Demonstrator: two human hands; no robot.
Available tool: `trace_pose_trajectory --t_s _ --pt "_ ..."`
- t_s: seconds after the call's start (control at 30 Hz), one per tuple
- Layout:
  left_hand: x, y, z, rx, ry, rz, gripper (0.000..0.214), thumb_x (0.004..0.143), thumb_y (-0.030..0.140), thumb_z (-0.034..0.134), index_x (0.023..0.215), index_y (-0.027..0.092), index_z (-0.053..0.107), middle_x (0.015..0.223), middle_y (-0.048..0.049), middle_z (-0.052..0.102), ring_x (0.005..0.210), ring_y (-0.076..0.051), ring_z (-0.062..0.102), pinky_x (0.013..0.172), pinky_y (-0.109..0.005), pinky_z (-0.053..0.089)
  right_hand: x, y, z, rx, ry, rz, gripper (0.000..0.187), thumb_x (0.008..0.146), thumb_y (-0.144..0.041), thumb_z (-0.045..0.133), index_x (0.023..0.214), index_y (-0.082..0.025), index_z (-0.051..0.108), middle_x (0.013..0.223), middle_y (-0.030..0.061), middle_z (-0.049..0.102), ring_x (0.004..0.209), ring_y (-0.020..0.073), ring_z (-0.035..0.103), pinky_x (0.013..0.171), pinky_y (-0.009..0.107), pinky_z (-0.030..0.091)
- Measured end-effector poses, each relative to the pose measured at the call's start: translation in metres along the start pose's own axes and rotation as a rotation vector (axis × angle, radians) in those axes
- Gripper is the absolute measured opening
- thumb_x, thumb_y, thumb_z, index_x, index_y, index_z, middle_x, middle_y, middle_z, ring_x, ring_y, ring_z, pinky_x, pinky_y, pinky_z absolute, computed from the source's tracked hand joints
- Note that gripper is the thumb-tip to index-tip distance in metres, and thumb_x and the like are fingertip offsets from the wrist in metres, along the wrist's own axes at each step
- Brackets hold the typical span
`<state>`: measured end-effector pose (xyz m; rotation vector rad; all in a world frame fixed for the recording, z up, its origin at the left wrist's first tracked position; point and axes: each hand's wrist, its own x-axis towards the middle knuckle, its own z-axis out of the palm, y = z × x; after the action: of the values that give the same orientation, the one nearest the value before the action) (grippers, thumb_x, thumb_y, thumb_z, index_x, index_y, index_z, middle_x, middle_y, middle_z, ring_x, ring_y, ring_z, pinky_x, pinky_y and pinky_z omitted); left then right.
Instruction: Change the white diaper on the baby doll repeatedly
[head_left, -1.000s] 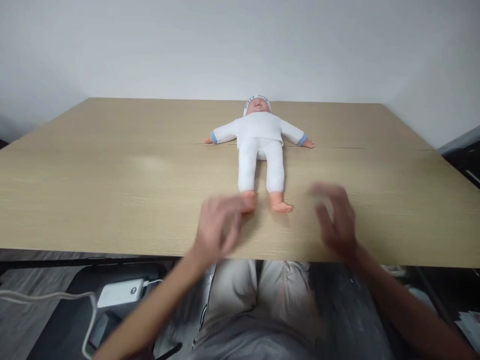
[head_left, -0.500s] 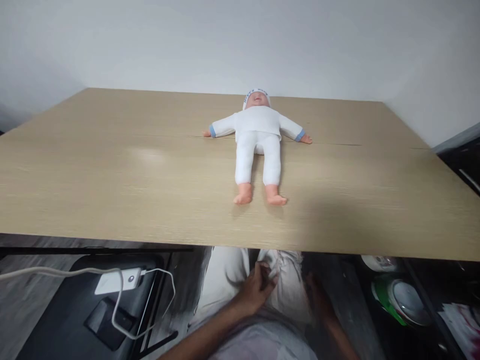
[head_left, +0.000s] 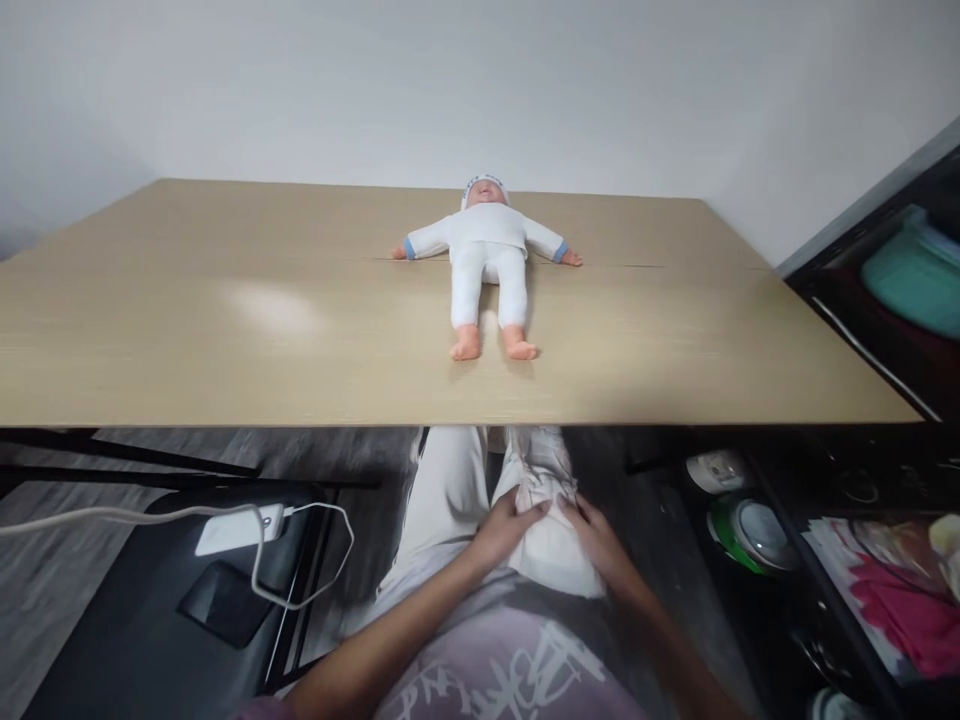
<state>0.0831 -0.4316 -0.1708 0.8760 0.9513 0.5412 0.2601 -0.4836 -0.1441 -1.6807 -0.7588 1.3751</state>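
Observation:
A baby doll (head_left: 486,268) in a white suit and cap lies face up on the wooden table (head_left: 225,330), arms spread, feet toward me. Both my hands are below the table edge, in my lap. My left hand (head_left: 508,527) has its fingers curled on a white padded cloth item (head_left: 551,550) lying on my right thigh. My right hand (head_left: 600,540) rests on the other side of the same item, fingers together against it. Neither hand touches the doll.
A white power adapter (head_left: 238,528) with a trailing cable lies on a dark chair or case at the lower left. Dark shelves at the right hold a green and white container (head_left: 742,530), folded teal fabric (head_left: 911,275) and pink items (head_left: 907,600). A plain wall stands behind the table.
My hands left the doll's feet and dropped under the table edge to my lap, where both now lie on the white cloth item. The view has pulled back and shifted right.

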Motion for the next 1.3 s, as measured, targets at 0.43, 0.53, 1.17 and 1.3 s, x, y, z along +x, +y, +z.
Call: trace_pose_trajectory --t_s 0.43,0.53,1.17,1.3 --pt "-0.213 0.113 0.038 0.098 0.078 0.264 0.066 0.087 0.065 0.09 0.144 0.037 0.075 0.133 -0.0089 0.084 0.123 -0.038 0.081 0.1 -0.049 0.072 -0.168 -0.13 -0.007 -0.272 -0.234 -0.601 0.027 0.103 -0.053 0.074 0.109 -0.027 0.079 0.09 0.0025 0.075 0.082 0.0246 0.068 0.083 0.039 0.06" --pt "-0.203 0.123 0.028 0.069 0.133 0.323 0.068 0.087 0.067 0.091 0.145 0.036 0.075 0.134 -0.0083 0.084 0.123 -0.038 0.081 0.101 -0.047 0.072 -0.155 -0.146 0.006 -0.311 -0.17 -0.641 0.027 0.102 -0.053 0.076 0.108 -0.027 0.08 0.086 0.0028 0.073 0.084 0.0263 0.069 0.081 0.039 0.059" --pt "-0.097 0.092 -0.029 -0.124 0.119 0.035 0.066 0.094 0.06 0.089 0.145 0.023 0.07 0.148 -0.0129 0.078 0.138 -0.035 0.075 0.118 -0.046 0.063 -0.033 -0.107 0.026 -0.58 -0.086 -0.444 0.04 0.108 -0.059 0.066 0.094 -0.022 0.069 0.081 0.0 0.07 0.073 0.0184 0.064 0.068 0.03 0.05" --pt "-0.096 0.096 -0.03 -0.091 0.131 0.023 0.071 0.093 0.064 0.088 0.146 0.021 0.069 0.15 -0.0145 0.077 0.142 -0.037 0.072 0.122 -0.047 0.06 -0.024 -0.114 0.03 -0.652 0.195 -0.617 0.025 0.105 -0.049 0.073 0.106 -0.025 0.067 0.089 0.0002 0.07 0.076 0.0187 0.065 0.072 0.032 0.055"
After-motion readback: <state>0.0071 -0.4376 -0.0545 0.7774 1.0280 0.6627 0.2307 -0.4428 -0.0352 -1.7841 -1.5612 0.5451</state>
